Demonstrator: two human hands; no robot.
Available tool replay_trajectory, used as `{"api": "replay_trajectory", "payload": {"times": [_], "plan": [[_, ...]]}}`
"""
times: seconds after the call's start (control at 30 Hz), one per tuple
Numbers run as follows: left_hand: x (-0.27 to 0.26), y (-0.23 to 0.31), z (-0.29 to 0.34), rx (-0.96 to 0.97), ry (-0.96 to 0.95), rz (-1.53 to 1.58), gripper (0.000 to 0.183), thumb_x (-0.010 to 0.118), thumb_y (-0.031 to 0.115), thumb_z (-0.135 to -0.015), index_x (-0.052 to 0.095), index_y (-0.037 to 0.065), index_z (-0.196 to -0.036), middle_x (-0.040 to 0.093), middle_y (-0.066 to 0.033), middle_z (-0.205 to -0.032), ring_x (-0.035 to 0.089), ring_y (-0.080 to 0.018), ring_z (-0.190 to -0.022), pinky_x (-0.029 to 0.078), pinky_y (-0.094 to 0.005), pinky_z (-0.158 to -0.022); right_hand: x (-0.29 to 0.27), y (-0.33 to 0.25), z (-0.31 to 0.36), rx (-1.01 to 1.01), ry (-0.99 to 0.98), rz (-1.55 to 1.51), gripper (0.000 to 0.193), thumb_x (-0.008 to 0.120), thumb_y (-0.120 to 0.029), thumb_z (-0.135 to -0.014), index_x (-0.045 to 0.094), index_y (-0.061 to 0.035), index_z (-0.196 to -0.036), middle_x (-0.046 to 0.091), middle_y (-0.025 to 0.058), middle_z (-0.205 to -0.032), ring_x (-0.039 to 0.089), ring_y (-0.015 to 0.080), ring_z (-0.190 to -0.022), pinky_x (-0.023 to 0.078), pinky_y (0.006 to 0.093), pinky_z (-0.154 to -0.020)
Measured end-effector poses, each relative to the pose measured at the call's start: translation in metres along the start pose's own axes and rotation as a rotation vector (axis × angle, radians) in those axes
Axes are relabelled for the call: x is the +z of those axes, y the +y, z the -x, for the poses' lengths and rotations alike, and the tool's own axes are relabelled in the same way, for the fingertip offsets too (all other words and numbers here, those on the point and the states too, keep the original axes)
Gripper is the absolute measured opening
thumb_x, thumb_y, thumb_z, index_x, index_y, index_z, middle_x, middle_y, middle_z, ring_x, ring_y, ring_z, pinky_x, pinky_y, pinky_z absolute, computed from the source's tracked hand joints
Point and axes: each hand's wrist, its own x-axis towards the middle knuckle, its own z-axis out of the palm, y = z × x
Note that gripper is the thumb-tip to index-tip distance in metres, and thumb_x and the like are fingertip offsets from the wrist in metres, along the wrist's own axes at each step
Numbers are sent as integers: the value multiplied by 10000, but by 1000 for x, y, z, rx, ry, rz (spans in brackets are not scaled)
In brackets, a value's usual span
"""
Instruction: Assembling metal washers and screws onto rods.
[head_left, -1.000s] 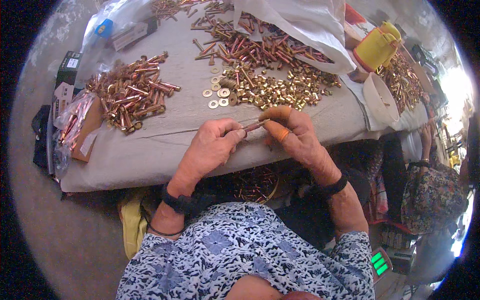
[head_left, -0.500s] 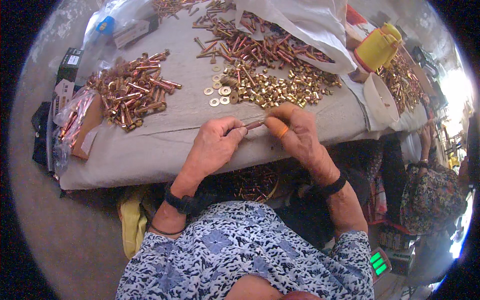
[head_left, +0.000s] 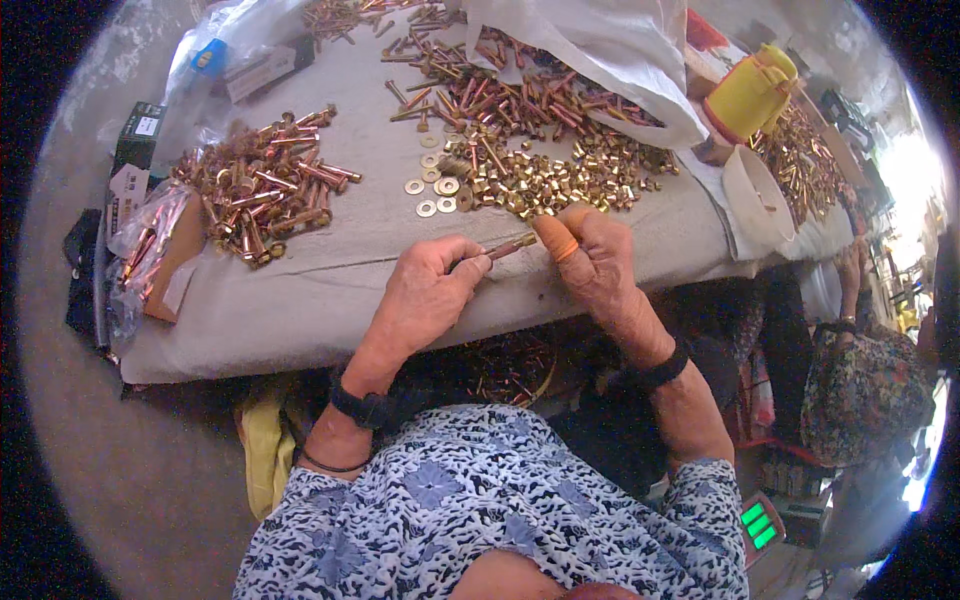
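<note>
Left hand: on my feed, the left hand point(head_left: 425, 290) at the centre of the frame pinches a bolt point(head_left: 508, 248) between thumb and fingers.
Bolt: it sits mid-frame, slanting up to the right, its brassy end pointing at the other hand.
Right hand: just right of centre, I see the right hand point(head_left: 600, 262) with fingers curled and an orange finger cover point(head_left: 553, 237) beside the bolt's tip; I can't make out whether it grips anything.
Nuts: a heap of brassy nuts point(head_left: 570, 178) lies above the hands.
Washers: flat washers point(head_left: 440, 187) lie at the heap's left edge.
Bolt piles: one pile point(head_left: 260, 185) spreads at upper left, another point(head_left: 540, 95) at upper centre, partly under a white sack point(head_left: 620, 50).
Upper right: a yellow jug point(head_left: 745, 98) stands near a white bowl point(head_left: 752, 200).
</note>
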Motion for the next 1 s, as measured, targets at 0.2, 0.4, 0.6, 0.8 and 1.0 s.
{"api": "replay_trajectory", "payload": {"times": [0.2, 0.4, 0.6, 0.8, 1.0], "plan": [[0, 1, 0, -20, -2, 56, 195, 550, 174, -831, 606, -12, -831, 493, -12, -560, 457, -77, -527, 382, -264, -490, 18, -5, -6, -301, 257, -235, 168, 636, -190, -795, 592, -31, -761, 555, 102, -653, 558, 202, -646, 427, 326, -568], [2, -1, 1, 1, -19, 78, 171, 533, 182, -853, 585, 23, -818, 479, 25, -577, 431, -53, -482, 350, -238, -438, 4, -6, -2, 106, -25, -93, 181, 614, -192, -825, 609, -13, -803, 586, 111, -718, 581, 196, -698, 460, 310, -631], [3, -5, -1, -6, -5, 109, 175, 518, 202, -869, 572, 45, -811, 467, 42, -580, 416, -41, -450, 333, -219, -406, 18, -13, -6, 8, 197, -643, 269, 572, -170, -857, 550, 4, -1062, 614, 98, -953, 593, 189, -889, 481, 303, -758], [-1, 7, 0, -151, 127, 398, 209, 503, 224, -880, 568, 31, -832, 474, 18, -558, 421, -53, -408, 312, -212, -356, 18, -14, -7, 83, 97, -868, 300, 541, -144, -861, 522, 7, -1119, 604, 134, -972, 619, 199, -841, 514, 299, -718], [-5, 5, 2, -120, 94, 415, 218, 493, 247, -890, 556, 43, -845, 465, 23, -555, 420, -48, -383, 283, -197, -317, -1, -24, 0, 239, -3, -794, 239, 559, -137, -850, 572, 1, -1046, 615, 90, -766, 556, 131, -492, 460, 247, -448]]}}
